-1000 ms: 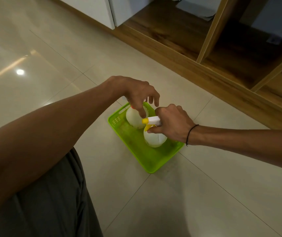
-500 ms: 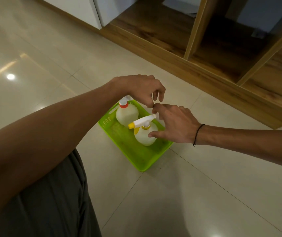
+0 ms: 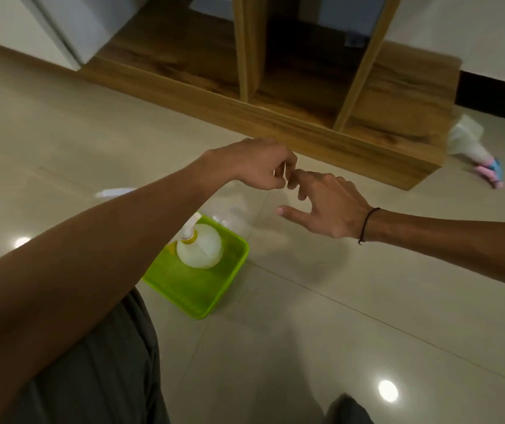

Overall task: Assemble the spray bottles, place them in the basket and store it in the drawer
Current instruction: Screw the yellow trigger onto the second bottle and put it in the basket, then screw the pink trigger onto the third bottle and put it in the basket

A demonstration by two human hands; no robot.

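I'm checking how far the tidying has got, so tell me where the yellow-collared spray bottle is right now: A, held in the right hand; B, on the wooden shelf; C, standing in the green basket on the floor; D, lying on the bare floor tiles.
C: the spray bottle stands upright inside the green basket on the floor, while the left hand and right hand are raised above it, holding nothing.

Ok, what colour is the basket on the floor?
Bright lime green; the basket shows clearly in the head view.

One spray bottle [image 3: 199, 249], one basket [image 3: 196, 289], two hands.
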